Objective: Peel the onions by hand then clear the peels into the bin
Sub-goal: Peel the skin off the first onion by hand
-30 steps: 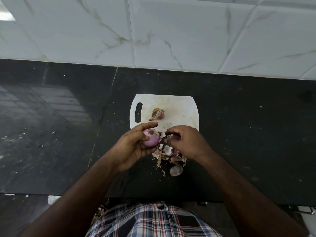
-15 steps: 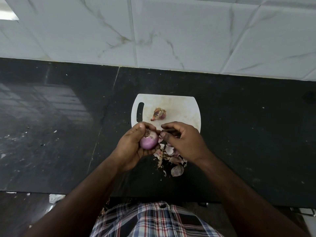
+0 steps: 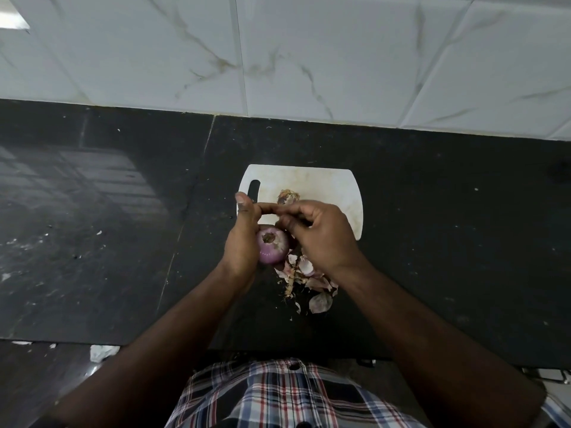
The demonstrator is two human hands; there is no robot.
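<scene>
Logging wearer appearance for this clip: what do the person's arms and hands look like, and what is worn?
Both forearms are bare to the bottom edge of the view. The left hand and right hand wear no gloves, and no rings or watch are visible. A plaid shirt in white, dark, red and blue checks, with dark buttons, covers the torso.

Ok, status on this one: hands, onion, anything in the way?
Left hand holding purple onion. Right hand picking at its top, fingers curled. Second onion unpeeled on board; peels on counter. Nothing blocking.
</scene>
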